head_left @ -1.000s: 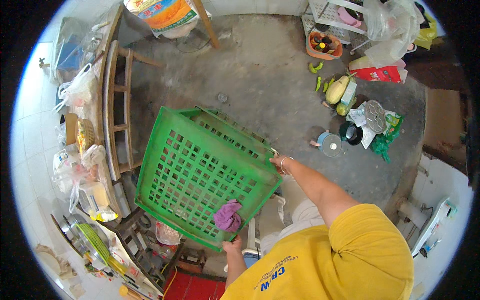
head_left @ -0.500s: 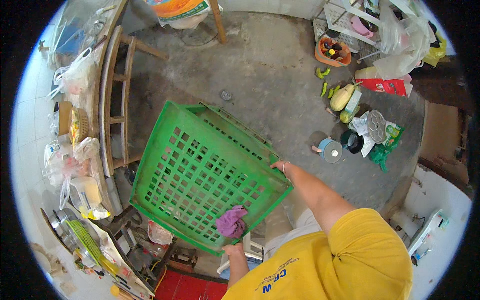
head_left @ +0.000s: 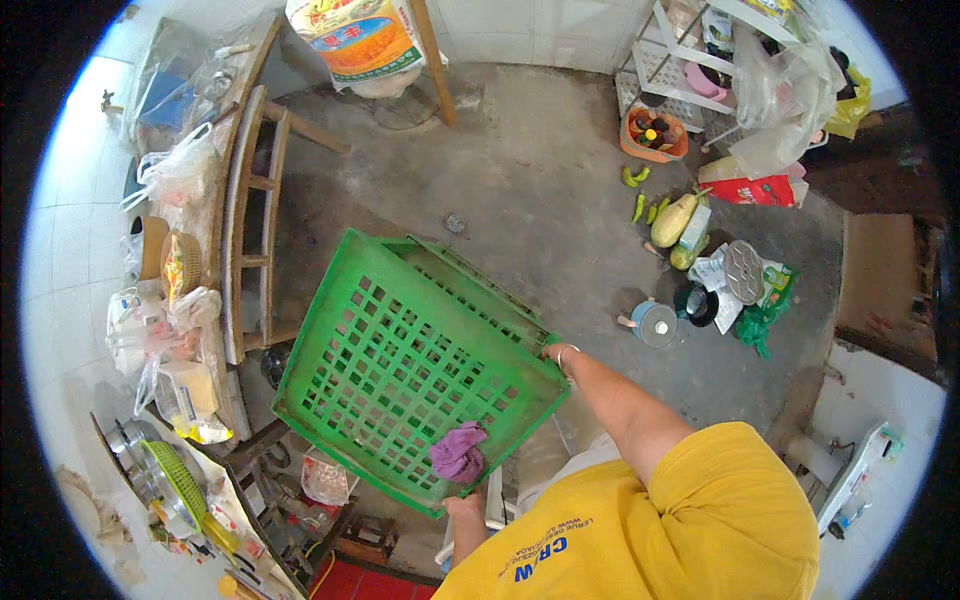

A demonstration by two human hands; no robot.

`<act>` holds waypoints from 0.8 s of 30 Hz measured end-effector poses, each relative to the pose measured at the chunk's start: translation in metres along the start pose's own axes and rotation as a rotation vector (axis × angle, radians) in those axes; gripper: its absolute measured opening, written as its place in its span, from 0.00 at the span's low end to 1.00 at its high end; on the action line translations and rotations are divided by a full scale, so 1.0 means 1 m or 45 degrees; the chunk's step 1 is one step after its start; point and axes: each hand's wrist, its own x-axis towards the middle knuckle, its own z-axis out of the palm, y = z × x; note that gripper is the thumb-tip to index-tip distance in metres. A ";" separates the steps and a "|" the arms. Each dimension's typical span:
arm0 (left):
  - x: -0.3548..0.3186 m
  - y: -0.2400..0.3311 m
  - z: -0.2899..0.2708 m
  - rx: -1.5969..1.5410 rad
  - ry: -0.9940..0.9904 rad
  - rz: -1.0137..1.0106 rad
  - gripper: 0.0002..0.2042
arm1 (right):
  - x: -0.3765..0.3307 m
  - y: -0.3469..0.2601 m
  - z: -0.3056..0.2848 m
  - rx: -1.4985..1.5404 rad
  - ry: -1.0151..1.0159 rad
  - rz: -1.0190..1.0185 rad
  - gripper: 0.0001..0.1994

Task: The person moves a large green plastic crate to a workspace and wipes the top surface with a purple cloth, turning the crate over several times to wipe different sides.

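Concrete floor [head_left: 560,200] cluttered. Right hand [head_left: 556,353] fingers grip tilted green crate [head_left: 400,370] rim; left hand [head_left: 462,500] fingers pinch purple rag [head_left: 457,452] against lattice. Wiping underway, most lattice apparently left.

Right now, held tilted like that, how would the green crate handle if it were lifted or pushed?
The green crate looks rigid, with its lattice walls keeping shape. Probably light: the right hand steadies one corner while the left hand presses a purple rag on it. Tilted on edge, it may tip.
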 end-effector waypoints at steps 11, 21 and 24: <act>-0.031 -0.002 -0.015 -0.246 0.054 0.131 0.28 | -0.086 -0.001 -0.019 0.082 0.022 -0.174 0.30; -0.022 -0.012 -0.055 -0.224 -0.234 0.042 0.30 | -0.030 0.046 -0.115 -0.100 0.199 -0.485 0.15; -0.015 0.008 -0.082 -0.100 -0.327 -0.018 0.30 | -0.019 0.067 -0.103 -0.132 0.266 -0.970 0.13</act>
